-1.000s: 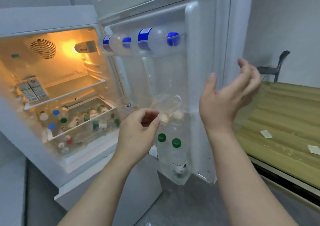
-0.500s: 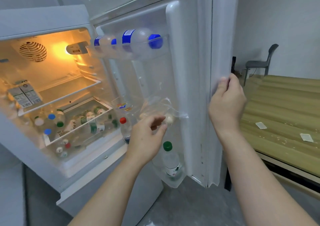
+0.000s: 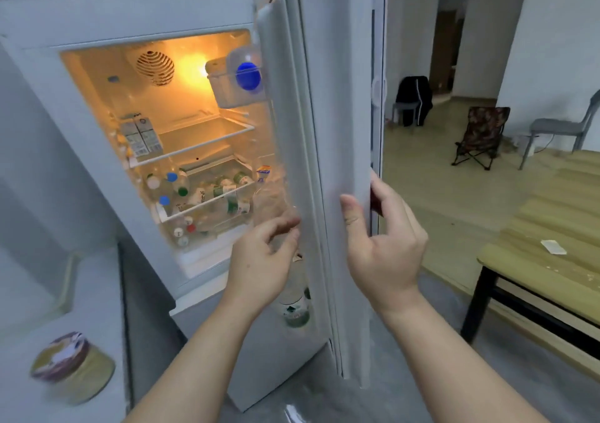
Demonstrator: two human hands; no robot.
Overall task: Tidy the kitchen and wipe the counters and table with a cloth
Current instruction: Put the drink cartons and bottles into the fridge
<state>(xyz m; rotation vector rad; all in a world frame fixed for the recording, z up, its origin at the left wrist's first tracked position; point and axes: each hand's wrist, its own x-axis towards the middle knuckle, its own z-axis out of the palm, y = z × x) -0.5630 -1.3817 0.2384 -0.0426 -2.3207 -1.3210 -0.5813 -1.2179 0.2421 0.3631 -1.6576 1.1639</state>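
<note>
The white fridge (image 3: 136,16) stands open and lit, with cartons and several bottles on its shelves. Its door (image 3: 324,130) is seen nearly edge-on. My right hand (image 3: 383,254) grips the door's edge, thumb on the inner face and fingers round the outer side. My left hand (image 3: 263,260) hovers at the door's inner shelf, fingers loosely curled beside a blurred clear plastic bag (image 3: 271,202); nothing shows in its grasp. A green-labelled bottle (image 3: 293,305) stands in the lower door shelf, and a blue-capped bottle (image 3: 247,75) lies in the upper one.
A lidded jar (image 3: 71,367) sits on the grey counter (image 3: 97,292) at the lower left. A wooden table (image 3: 552,276) with a paper scrap (image 3: 553,247) stands to the right. Farther back are a folding chair (image 3: 480,137), a grey chair (image 3: 561,127) and a chair draped with dark clothing (image 3: 414,99).
The door has swung towards the fridge, now nearly edge-on. My right hand took hold of its edge. My left hand let go of the clear bag on the door shelf.
</note>
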